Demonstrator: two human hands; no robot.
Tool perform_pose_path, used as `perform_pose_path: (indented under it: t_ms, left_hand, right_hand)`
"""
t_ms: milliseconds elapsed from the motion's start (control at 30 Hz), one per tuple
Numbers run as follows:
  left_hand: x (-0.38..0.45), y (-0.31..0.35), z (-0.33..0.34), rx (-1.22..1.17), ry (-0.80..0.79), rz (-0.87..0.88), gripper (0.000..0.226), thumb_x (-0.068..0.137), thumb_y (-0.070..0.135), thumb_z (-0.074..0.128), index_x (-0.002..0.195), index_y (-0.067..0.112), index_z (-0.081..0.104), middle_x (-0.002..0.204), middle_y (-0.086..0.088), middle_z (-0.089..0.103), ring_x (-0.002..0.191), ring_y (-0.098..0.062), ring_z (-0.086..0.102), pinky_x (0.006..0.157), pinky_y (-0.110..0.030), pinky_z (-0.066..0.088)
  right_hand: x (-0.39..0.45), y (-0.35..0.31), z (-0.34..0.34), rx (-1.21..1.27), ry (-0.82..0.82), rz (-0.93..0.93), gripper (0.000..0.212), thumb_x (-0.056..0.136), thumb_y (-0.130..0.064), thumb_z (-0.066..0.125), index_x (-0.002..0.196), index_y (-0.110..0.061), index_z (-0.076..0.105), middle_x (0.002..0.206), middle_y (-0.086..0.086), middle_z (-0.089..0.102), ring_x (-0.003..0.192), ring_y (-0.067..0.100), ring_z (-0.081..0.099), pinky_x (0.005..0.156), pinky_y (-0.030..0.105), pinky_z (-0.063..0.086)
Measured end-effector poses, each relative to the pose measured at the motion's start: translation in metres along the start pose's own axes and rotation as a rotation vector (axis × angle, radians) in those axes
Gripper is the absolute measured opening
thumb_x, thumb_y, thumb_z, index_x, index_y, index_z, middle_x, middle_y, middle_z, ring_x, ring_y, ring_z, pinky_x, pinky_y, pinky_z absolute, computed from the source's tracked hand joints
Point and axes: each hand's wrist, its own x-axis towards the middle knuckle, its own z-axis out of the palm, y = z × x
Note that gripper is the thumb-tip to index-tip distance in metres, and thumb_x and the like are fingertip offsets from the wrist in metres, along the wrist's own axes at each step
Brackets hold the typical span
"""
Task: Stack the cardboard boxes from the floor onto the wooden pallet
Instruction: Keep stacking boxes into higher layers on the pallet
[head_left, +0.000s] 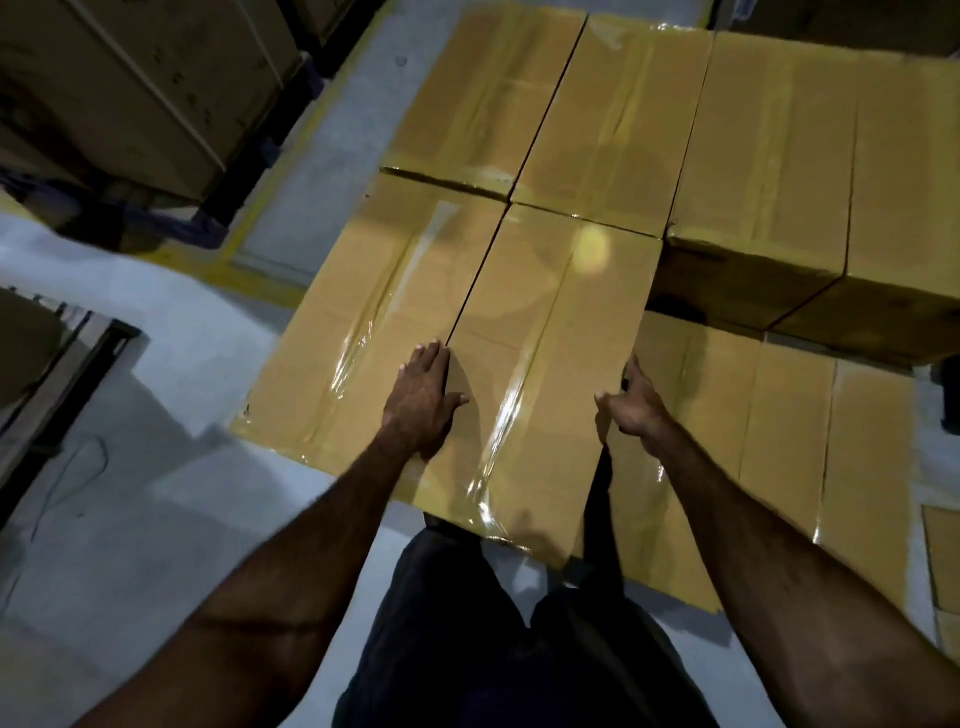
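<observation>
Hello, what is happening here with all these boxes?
A person is stacking taped cardboard boxes. The left hand lies flat on the top of the near box, at its left edge beside the neighbouring box. The right hand grips the box's right edge, fingers curled over the side. More boxes stand behind in a row, and lower boxes lie to the right. The pallet itself is not visible.

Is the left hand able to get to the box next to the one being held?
Probably yes: the left hand already lies flat at the seam beside the neighbouring box, whose top is bare.
</observation>
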Motion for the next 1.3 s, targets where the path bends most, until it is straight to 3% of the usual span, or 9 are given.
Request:
perform_pose_path:
  t_ms: [100,200,300,400,567,667,767,933,1300]
  left_hand:
    - [-0.032,-0.001,0.014,-0.084,0.088,-0.018,0.076,0.103,0.046,0.059,0.161,0.006,0.031,0.169,-0.019,0.028,0.157,-0.038,0.023,0.124,-0.059,0.028]
    - [-0.093,0.003,0.042,-0.260,0.344,-0.156,0.069,0.103,0.041,0.058,0.157,0.004,0.039,0.163,-0.022,0.037,0.152,-0.037,0.031,0.125,-0.050,0.029]
    - [-0.153,0.020,0.077,-0.469,0.606,-0.465,0.062,0.103,0.035,0.054,0.156,0.004,0.043,0.163,-0.018,0.041,0.153,-0.034,0.033,0.125,-0.050,0.031]
    - [-0.175,0.033,0.109,-0.824,0.720,-0.748,0.059,0.101,0.034,0.057,0.155,0.012,0.045,0.160,-0.011,0.046,0.149,-0.031,0.041,0.123,-0.048,0.035]
    - [-0.160,0.040,0.151,-1.273,0.576,-1.011,0.056,0.100,0.060,0.051,0.147,0.029,0.058,0.145,0.000,0.063,0.134,-0.029,0.056,0.120,-0.050,0.038]
    - [-0.126,0.022,0.218,-1.708,0.548,-1.097,0.085,0.078,0.090,0.051,0.130,0.027,0.072,0.131,0.000,0.073,0.121,-0.030,0.066,0.113,-0.056,0.047]
    - [-0.124,0.037,0.224,-1.984,0.490,-1.120,0.060,0.096,0.067,0.048,0.119,0.019,0.077,0.118,-0.005,0.078,0.109,-0.028,0.073,0.100,-0.051,0.058]
    - [-0.109,0.042,0.259,-2.096,0.450,-1.256,0.080,0.081,0.082,0.044,0.123,0.022,0.075,0.120,-0.009,0.077,0.111,-0.032,0.071,0.102,-0.054,0.056]
    - [-0.119,0.054,0.208,-2.158,0.556,-1.365,0.048,0.102,0.050,0.048,0.121,0.015,0.075,0.111,-0.010,0.077,0.105,-0.033,0.071,0.099,-0.053,0.058]
  right_hand:
    - [-0.025,0.007,0.001,-0.178,-0.030,-0.036,0.064,0.098,-0.027,0.069,0.153,-0.021,0.038,0.143,0.007,0.059,0.129,0.035,0.059,0.104,0.041,0.049]
    - [-0.073,0.032,0.014,-0.601,0.025,-0.299,0.071,0.098,-0.034,0.067,0.158,-0.017,0.033,0.156,0.016,0.046,0.140,0.039,0.047,0.111,0.050,0.047]
    - [-0.110,0.045,0.037,-0.915,-0.064,-0.661,0.077,0.098,-0.044,0.065,0.162,-0.019,0.028,0.169,0.014,0.027,0.153,0.035,0.030,0.121,0.057,0.035]
    - [-0.120,0.028,0.063,-1.071,-0.297,-0.811,0.080,0.101,-0.053,0.057,0.165,-0.023,0.019,0.175,0.008,0.011,0.160,0.030,0.015,0.127,0.060,0.022]
    - [-0.118,-0.022,0.106,-1.374,-0.509,-1.007,0.082,0.103,-0.045,0.057,0.167,-0.025,0.010,0.177,0.004,-0.001,0.163,0.029,0.002,0.129,0.059,0.017]
    - [-0.112,-0.036,0.131,-1.537,-0.574,-1.085,0.087,0.099,-0.051,0.062,0.166,-0.028,0.012,0.176,0.002,0.001,0.162,0.030,0.007,0.126,0.059,0.022]
    - [-0.109,-0.041,0.149,-1.620,-0.616,-1.101,0.092,0.098,-0.057,0.061,0.167,-0.027,0.008,0.176,0.003,-0.005,0.162,0.032,0.003,0.126,0.060,0.022]
    - [-0.106,-0.039,0.159,-1.634,-0.634,-1.069,0.097,0.099,-0.065,0.054,0.168,-0.031,-0.005,0.175,-0.002,-0.020,0.162,0.029,-0.009,0.128,0.057,0.017]
    - [-0.096,-0.034,0.156,-1.567,-0.669,-1.113,0.094,0.101,-0.069,0.048,0.168,-0.029,-0.005,0.174,-0.001,-0.022,0.162,0.030,-0.012,0.128,0.053,0.015]
